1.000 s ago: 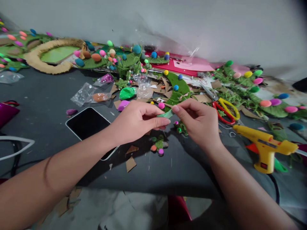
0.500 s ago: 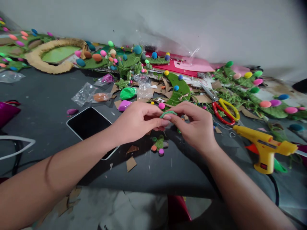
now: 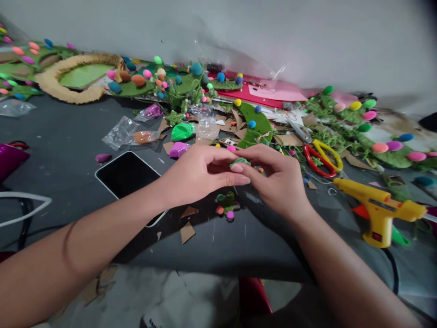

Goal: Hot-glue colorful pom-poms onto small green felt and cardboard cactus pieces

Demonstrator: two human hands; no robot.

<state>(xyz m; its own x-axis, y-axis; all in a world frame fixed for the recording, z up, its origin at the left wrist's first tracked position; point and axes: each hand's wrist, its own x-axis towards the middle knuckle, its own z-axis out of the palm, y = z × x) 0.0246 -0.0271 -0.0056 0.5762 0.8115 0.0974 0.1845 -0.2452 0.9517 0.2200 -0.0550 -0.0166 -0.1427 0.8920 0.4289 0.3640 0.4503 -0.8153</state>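
Observation:
My left hand (image 3: 196, 175) and my right hand (image 3: 282, 180) meet over the near part of the table. Between their fingertips is a small piece of green modelling clay (image 3: 241, 161), partly hidden. My right thumb presses on it, while the left fingers curl against its far side and the left thumb lies just below. Under the hands sits a small green cluster with coloured balls, including an orange ball (image 3: 220, 210) and a purple ball (image 3: 230, 215). A lump of purple clay (image 3: 178, 149) lies just beyond my left hand.
A phone (image 3: 128, 175) lies under my left forearm. To the right are scissors (image 3: 321, 157) and a yellow glue gun (image 3: 378, 209) with its cord. Bright green clay (image 3: 182, 132), cardboard scraps (image 3: 187, 233) and a tan ring-shaped piece (image 3: 64, 93) lie about. Ball-studded green pieces line the wall.
The green clay has gone from a folded strand to a more compact lump. My left thumb has slid right, beneath the right thumb. The view has shifted very slightly.

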